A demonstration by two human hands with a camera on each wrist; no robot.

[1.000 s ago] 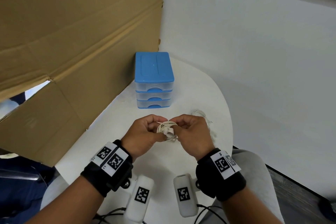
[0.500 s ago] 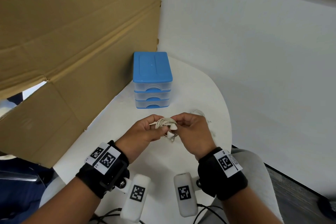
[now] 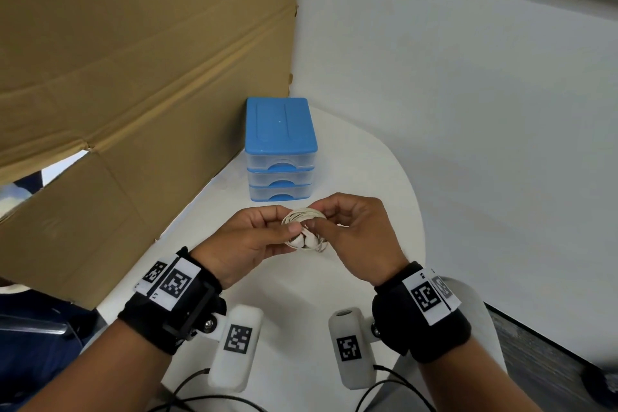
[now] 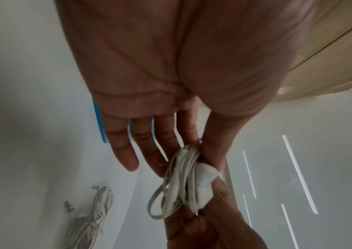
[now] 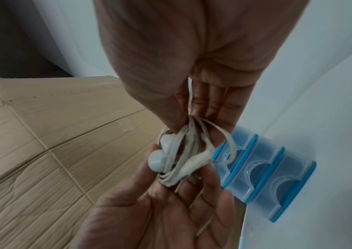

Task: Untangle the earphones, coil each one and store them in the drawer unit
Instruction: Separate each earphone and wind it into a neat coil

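Two hands are seen working close together over the near part of the white table. A coiled earphone is pinched between them: the left hand grips its left side, the right hand its right, thumb and fingers curled on the cable. Since half a second ago the bundle has been turned, so that both earbuds now hang at its near side; the coil is judged nearly finished and almost ready for storing. A second earphone is left lying loose on the table beyond the hands to the right. Farther off, the blue drawer unit is seen with all three drawers closed.
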